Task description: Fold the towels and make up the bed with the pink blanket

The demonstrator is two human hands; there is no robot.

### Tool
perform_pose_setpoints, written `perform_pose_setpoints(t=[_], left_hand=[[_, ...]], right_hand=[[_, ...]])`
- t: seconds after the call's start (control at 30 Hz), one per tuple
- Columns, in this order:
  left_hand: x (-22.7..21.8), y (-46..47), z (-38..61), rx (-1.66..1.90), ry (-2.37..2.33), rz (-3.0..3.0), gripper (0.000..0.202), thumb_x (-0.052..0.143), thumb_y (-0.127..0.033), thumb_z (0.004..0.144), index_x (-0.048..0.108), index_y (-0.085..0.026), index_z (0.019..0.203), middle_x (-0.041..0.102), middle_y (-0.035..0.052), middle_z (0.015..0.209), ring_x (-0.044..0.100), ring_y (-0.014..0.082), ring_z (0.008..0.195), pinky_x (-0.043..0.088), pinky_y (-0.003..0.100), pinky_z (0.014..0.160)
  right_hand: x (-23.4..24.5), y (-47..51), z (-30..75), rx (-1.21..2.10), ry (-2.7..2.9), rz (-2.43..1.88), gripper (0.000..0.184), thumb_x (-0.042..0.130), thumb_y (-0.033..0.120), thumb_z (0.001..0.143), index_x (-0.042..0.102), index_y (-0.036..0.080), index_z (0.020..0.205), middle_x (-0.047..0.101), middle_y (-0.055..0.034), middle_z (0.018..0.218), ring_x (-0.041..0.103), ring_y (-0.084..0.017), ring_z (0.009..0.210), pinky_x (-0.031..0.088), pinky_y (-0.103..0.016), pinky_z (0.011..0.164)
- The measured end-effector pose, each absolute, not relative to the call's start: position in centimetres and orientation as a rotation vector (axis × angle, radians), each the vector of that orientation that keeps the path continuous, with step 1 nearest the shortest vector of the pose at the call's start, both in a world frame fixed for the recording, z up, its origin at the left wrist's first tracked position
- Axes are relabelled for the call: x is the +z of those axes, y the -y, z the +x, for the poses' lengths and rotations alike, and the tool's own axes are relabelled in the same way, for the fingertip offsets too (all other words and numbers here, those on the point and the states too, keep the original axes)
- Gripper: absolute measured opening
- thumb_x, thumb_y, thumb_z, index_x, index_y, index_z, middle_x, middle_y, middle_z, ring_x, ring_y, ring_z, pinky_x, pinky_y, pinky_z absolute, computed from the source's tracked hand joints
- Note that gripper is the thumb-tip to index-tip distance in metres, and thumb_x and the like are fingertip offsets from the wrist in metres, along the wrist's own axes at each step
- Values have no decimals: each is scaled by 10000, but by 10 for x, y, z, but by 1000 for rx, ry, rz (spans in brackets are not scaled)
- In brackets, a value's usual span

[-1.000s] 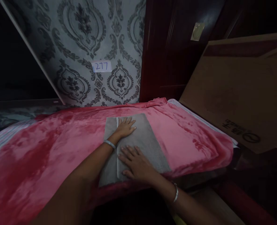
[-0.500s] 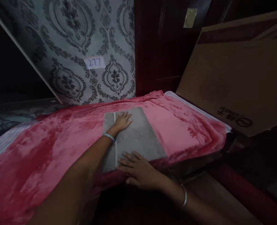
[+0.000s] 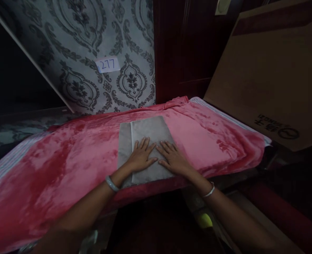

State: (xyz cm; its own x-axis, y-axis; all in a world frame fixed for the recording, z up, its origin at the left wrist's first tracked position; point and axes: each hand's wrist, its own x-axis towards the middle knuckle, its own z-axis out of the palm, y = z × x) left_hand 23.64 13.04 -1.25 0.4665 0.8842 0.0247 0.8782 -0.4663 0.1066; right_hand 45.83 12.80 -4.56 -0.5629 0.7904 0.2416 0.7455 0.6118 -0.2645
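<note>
A grey folded cloth (image 3: 152, 128) lies flat on the pink-and-red plush blanket (image 3: 92, 151). A raised fold edge runs along its left part, leaving a narrower strip at that side. My left hand (image 3: 142, 155) rests on the middle of the cloth, palm down and fingers spread. Close beside it, my right hand (image 3: 175, 158) lies palm down near the cloth's right side, its fingers spread as well. The two hands almost meet at the fingertips. Neither one grips anything. Each wrist wears a bracelet.
A large cardboard box (image 3: 264, 77) leans at the right beyond the blanket. Patterned wallpaper (image 3: 129, 42) with a paper label (image 3: 108, 64) reading 277 stands behind, next to a dark red wooden panel (image 3: 182, 49). Something yellow-green (image 3: 205, 220) shows below the table edge.
My left hand has slid from the cloth's upper left toward its middle. My right hand has moved from the near edge up and right onto the cloth. The view has shifted slightly.
</note>
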Motion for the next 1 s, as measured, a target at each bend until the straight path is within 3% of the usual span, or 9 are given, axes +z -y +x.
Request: perform_pose_setpoints(t=[0.23, 0.33, 0.43, 0.63, 0.73, 0.87, 1.0], left_hand=[[-2, -121, 233, 128, -1536, 2585, 713, 477, -588, 953, 327, -296, 1586, 162, 107, 1691, 70, 314, 1572, 79, 569, 1263], [-1, -100, 225, 127, -1431, 2597, 740, 516, -597, 936, 316, -305, 1586, 182, 109, 1688, 97, 335, 1567, 105, 619, 1246], [-8, -78, 216, 181, -1395, 2604, 733, 535, -573, 940, 323, -294, 1583, 175, 127, 1690, 101, 362, 1562, 143, 656, 1225], [-27, -60, 210, 370, -1461, 2570, 711, 598, -491, 925, 342, -336, 1570, 170, 104, 1696, 131, 354, 1560, 176, 638, 1233], [-28, -59, 211, 378, -1466, 2547, 729, 626, -450, 913, 332, -343, 1572, 160, 94, 1700, 131, 346, 1561, 184, 635, 1235], [-23, -57, 213, 387, -1443, 2519, 757, 663, -438, 890, 338, -346, 1567, 148, 97, 1700, 126, 354, 1561, 178, 653, 1232], [-20, -52, 214, 383, -1463, 2483, 803, 708, -389, 860, 330, -363, 1568, 132, 78, 1702, 106, 355, 1563, 168, 662, 1235]], right_hand=[[-38, -131, 463, 254, 2579, -1248, 616, 473, 478, 1021, 338, 277, 1588, 240, -100, 1662, 193, -299, 1538, 225, -569, 1215], [-22, -147, 460, 260, 2617, -1283, 577, 397, 479, 1045, 354, 276, 1583, 251, -99, 1659, 209, -292, 1534, 234, -562, 1210], [-7, -175, 446, 185, 2627, -1296, 575, 384, 484, 1047, 347, 290, 1586, 206, -89, 1674, 157, -309, 1545, 204, -580, 1211], [-10, -223, 422, 155, 2701, -1286, 613, 389, 515, 1041, 286, 302, 1607, 144, -54, 1692, 105, -332, 1551, 194, -590, 1208], [-13, -230, 420, 158, 2716, -1312, 629, 390, 550, 1031, 280, 323, 1607, 174, -47, 1687, 127, -341, 1546, 193, -594, 1206], [3, -243, 400, 137, 2717, -1316, 600, 376, 533, 1034, 376, 278, 1576, 267, -106, 1658, 194, -366, 1528, 189, -624, 1193], [12, -271, 357, 141, 2775, -1066, 599, 345, 514, 1043, 323, 288, 1597, 172, -76, 1687, 124, -324, 1549, 134, -589, 1221]])
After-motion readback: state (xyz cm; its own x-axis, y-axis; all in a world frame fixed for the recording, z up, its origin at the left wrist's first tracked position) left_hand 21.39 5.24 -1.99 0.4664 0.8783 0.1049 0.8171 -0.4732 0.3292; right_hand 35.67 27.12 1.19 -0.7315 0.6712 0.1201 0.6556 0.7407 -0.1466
